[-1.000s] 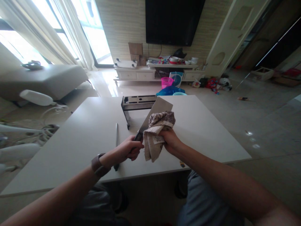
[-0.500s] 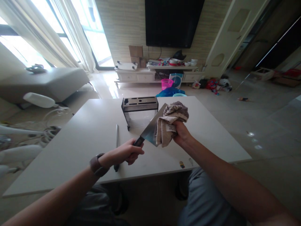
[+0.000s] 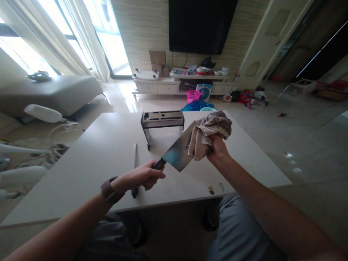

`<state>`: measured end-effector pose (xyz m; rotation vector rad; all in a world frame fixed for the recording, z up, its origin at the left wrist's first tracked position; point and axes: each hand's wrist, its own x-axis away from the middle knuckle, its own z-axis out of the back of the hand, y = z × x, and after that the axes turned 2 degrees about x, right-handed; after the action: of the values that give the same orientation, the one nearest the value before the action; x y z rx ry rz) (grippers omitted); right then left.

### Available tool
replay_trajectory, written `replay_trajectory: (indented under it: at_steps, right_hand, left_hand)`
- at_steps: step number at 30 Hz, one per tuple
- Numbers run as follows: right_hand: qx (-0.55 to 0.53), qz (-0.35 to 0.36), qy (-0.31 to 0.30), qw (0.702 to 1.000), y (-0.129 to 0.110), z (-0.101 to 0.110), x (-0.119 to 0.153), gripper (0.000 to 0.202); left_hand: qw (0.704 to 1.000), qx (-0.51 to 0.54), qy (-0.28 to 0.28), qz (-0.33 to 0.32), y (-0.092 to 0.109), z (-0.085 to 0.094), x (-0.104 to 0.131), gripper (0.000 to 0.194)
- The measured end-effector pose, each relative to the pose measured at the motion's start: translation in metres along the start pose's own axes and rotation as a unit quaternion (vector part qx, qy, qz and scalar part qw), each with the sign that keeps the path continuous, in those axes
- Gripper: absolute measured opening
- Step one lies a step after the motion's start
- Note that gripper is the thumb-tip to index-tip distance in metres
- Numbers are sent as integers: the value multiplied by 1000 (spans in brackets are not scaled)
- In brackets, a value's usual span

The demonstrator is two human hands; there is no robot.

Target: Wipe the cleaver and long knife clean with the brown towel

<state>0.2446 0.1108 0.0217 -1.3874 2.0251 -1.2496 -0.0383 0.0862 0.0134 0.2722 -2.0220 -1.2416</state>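
Observation:
My left hand (image 3: 149,174) is wrapped round the black handle of a cleaver (image 3: 178,154), its broad steel blade slanting up to the right above the table. A bunched brown and beige towel (image 3: 202,139) is gripped in my right hand (image 3: 218,150) and covers the far part of the blade. Beneath my left hand lies a sharpening steel (image 3: 135,159) with a dark handle, partly hidden by my fingers. Behind the blade stands a knife block (image 3: 163,117) with slots in its top and clear sides.
The white table (image 3: 89,174) extends around my hands. Two small stickers, one a yellow figure (image 3: 211,190), are near its front edge. White chairs (image 3: 43,113) stand at the left. Beyond the table are a pink basket (image 3: 193,96) and a low cabinet (image 3: 154,87).
My right hand and the towel have slid right along the blade toward its far end, baring more steel. My left hand has shifted slightly left with the cleaver.

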Motion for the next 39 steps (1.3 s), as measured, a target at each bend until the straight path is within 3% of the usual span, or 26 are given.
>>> replay_trajectory:
  at_steps: [6,12,26,39]
  right_hand:
    - [-4,21,-16,1000,-5,2,-4,32]
    - [18,-21,-23,999,0,6,-4,30]
    - [40,-36,-50,997,15,-4,18,33]
    - [48,-33,-68,996,12,-10,29,34]
  left_hand:
    - [1000,-7,28,-11,-8,2,1,34]
    - [997,-36,67,-25,-12,3,0,32]
    - [997,-9,59,-43,-11,-2,-7,31]
    - [995,6,50,-89,-14,-12,-18,25]
